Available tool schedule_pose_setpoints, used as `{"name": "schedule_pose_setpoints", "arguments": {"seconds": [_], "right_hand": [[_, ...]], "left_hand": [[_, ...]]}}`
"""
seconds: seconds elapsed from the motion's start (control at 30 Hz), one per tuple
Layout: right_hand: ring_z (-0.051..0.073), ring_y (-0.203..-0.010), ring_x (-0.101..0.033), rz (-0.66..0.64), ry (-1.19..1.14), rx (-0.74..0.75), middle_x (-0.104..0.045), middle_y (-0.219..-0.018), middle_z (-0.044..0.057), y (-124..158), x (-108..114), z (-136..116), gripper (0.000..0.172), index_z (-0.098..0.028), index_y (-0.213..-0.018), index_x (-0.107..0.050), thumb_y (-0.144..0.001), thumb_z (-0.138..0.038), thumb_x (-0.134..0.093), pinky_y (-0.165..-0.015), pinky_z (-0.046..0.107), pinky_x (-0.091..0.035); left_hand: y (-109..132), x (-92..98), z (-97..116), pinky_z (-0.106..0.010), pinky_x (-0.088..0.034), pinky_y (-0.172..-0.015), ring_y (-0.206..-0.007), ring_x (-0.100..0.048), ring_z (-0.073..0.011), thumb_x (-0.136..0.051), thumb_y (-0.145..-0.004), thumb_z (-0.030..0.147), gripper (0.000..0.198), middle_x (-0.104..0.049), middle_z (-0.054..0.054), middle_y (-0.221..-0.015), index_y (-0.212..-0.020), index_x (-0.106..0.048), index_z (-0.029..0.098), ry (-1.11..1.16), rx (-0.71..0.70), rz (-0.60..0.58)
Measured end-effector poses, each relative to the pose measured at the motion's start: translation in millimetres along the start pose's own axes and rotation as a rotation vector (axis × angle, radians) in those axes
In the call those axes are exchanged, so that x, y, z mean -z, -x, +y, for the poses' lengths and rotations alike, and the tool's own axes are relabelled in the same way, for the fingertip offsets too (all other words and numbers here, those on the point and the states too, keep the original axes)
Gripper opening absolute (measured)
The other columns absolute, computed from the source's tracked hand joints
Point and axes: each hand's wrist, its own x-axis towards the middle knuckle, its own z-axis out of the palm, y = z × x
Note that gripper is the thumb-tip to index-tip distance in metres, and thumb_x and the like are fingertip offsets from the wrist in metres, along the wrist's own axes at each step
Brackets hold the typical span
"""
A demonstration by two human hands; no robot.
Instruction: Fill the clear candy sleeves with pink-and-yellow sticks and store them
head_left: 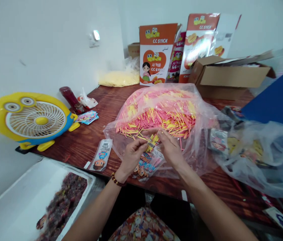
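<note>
My left hand [134, 152], with a beaded bracelet at the wrist, pinches one side of a small clear packet [152, 144] with a barcode. Short yellow sticks [154, 137] show at the packet's top end. My right hand [171, 147] closes on the other side, its fingers bent over the sticks; its fingertips are partly hidden. Beneath the hands lie several printed packets [145, 164] with cartoon faces. Just beyond, a heap of thin pink and yellow sticks [154, 117] spills from a large clear plastic bag [198, 147]. Another printed packet [101, 154] lies flat to the left.
A yellow fan [39, 120] stands at the left, near a dark red bottle [70, 97] and tissues [87, 101]. Printed cartons [158, 53] and an open cardboard box [231, 77] line the back. A plastic bag [259, 157] lies right. A white foam box [13, 197] sits below left.
</note>
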Motion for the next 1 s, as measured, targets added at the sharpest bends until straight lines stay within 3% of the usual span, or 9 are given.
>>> {"name": "schedule_pose_setpoints", "arguments": {"seconds": [0.17, 0.33, 0.53, 0.67, 0.83, 1.0], "right_hand": [[0.021, -0.108, -0.064, -0.107, 0.153, 0.0, -0.073, -0.11, 0.002, -16.1, 10.6, -19.6, 0.027, -0.026, -0.107, -0.074, -0.092, -0.039, -0.055, -0.099, 0.035, -0.044], [0.02, -0.098, -0.068, -0.081, 0.12, -0.018, -0.076, -0.098, 0.002, -25.2, 6.8, -35.4, 0.021, -0.026, -0.095, -0.077, -0.086, -0.031, -0.059, -0.091, 0.035, -0.049], [0.02, -0.099, -0.068, -0.084, 0.183, -0.002, -0.077, -0.1, 0.003, -29.1, -4.5, -52.3, 0.023, -0.026, -0.096, -0.078, -0.086, -0.032, -0.058, -0.092, 0.037, -0.05], [0.02, -0.102, -0.067, -0.071, 0.204, 0.085, -0.076, -0.103, 0.002, -31.4, -7.7, -60.5, 0.024, -0.027, -0.098, -0.078, -0.086, -0.031, -0.057, -0.096, 0.038, -0.048], [0.021, -0.097, -0.068, -0.104, 0.226, 0.07, -0.077, -0.097, 0.002, -34.0, -9.9, -59.2, 0.022, -0.026, -0.094, -0.078, -0.084, -0.028, -0.059, -0.092, 0.038, -0.049], [0.023, -0.095, -0.068, -0.015, 0.072, 0.141, -0.075, -0.091, 0.004, -37.6, -11.0, -68.8, 0.017, -0.025, -0.086, -0.075, -0.085, -0.035, -0.063, -0.095, 0.043, -0.049]], "left_hand": [[-8.8, -2.0, 6.6, -0.021, -0.048, -0.07, -0.076, -0.06, -0.0113, -0.071, -0.082, 0.031, 0.015, -0.069, -0.001, -0.082, -0.086, -0.072, 0.017, 0.095, -0.05, 0.027], [-14.1, -0.2, 7.9, -0.024, -0.049, -0.08, -0.085, -0.062, -0.0126, -0.072, -0.082, 0.031, 0.016, -0.072, -0.002, -0.092, -0.092, -0.075, 0.019, 0.178, -0.105, 0.046], [-12.5, 6.5, 16.9, -0.029, -0.051, -0.085, -0.088, -0.066, -0.0171, -0.073, -0.081, 0.035, 0.02, -0.075, -0.004, -0.093, -0.094, -0.077, 0.02, 0.297, -0.104, 0.064], [-10.3, 12.1, 26.9, -0.031, -0.052, -0.086, -0.091, -0.068, -0.0191, -0.073, -0.081, 0.033, 0.019, -0.077, -0.005, -0.096, -0.094, -0.079, 0.021, 0.243, -0.146, 0.108], [-9.4, 14.1, 33.4, -0.034, -0.053, -0.085, -0.09, -0.068, -0.0236, -0.074, -0.079, 0.035, 0.023, -0.077, -0.009, -0.094, -0.092, -0.079, 0.017, 0.223, -0.154, 0.125], [-8.5, 16.0, 37.0, -0.038, -0.053, -0.087, -0.092, -0.067, -0.026, -0.077, -0.076, 0.035, 0.023, -0.077, -0.009, -0.095, -0.091, -0.079, 0.017, 0.345, -0.106, 0.122]]}}
